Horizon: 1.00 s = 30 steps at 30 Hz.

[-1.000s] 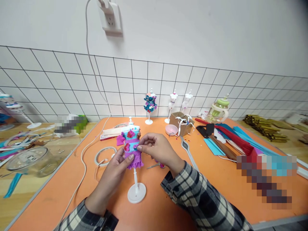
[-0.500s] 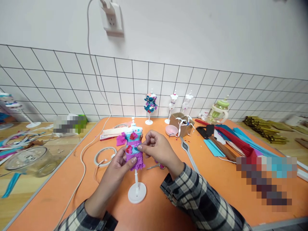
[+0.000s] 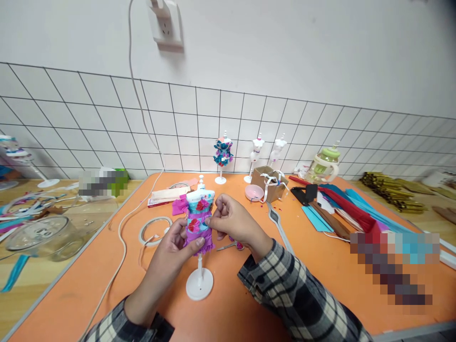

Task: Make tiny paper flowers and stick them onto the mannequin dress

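A small white mannequin [image 3: 200, 194] on a round-based stand wears a blue and purple paper dress [image 3: 194, 237] with red flowers [image 3: 203, 204]. My left hand [image 3: 178, 244] grips the dressed mannequin around its lower part, thumb across the front of the purple skirt. At the dress's right side, the thumb and index finger of my right hand [image 3: 231, 218] are pinched together; whatever lies between them is hidden. Scissors [image 3: 231, 245] lie on the table behind my right wrist, partly covered. A piece of magenta crepe paper [image 3: 180, 205] shows just behind the mannequin's left side.
Behind stand a teal-flowered mannequin [image 3: 223, 152] and two plainer ones [image 3: 256, 149]. A pink bowl [image 3: 254, 192], cardboard box [image 3: 263, 178] and green-lidded bottle [image 3: 326, 164] are at the back right. Tape roll [image 3: 142, 232] and white cable [image 3: 123, 237] lie left; crepe paper strips [image 3: 359, 204] lie right.
The mannequin has turned and tilted slightly, its top shifting right and its base a little left. Both hands stay in nearly the same places, my right fingertips still at the dress's side.
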Each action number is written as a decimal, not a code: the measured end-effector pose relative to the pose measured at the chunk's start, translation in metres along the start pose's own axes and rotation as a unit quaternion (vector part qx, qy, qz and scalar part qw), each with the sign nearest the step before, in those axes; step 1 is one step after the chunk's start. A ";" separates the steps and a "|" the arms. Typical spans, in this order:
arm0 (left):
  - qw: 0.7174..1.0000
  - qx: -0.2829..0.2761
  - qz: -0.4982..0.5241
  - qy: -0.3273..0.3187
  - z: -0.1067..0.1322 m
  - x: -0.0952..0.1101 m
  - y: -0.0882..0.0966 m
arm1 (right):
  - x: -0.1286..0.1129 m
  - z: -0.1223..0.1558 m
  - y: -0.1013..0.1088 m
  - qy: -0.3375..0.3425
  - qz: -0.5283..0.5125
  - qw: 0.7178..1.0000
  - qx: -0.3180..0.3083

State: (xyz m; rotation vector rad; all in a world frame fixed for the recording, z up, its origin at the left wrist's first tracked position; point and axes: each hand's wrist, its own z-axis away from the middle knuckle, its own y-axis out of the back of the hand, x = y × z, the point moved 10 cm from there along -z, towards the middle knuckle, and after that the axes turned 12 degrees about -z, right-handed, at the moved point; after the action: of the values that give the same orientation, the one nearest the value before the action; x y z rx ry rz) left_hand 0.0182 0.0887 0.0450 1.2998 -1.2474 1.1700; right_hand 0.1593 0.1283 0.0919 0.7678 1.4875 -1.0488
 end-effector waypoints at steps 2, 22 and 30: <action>1.000 -0.004 0.009 -0.006 -0.001 -0.001 0.001 | 0.003 -0.003 -0.002 0.006 -0.018 1.000 -0.005; 0.992 -0.011 0.125 0.020 -0.004 -0.001 -0.001 | -0.034 0.020 -0.023 0.349 0.249 0.903 0.021; 0.990 -0.012 0.130 0.045 -0.005 -0.005 0.000 | -0.034 0.020 -0.024 0.336 0.262 0.905 0.003</action>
State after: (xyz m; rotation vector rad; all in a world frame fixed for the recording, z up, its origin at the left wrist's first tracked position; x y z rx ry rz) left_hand 0.0176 0.0941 0.0407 1.0757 -1.3888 1.3775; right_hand 0.1523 0.1037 0.1295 1.5385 1.6863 -0.3785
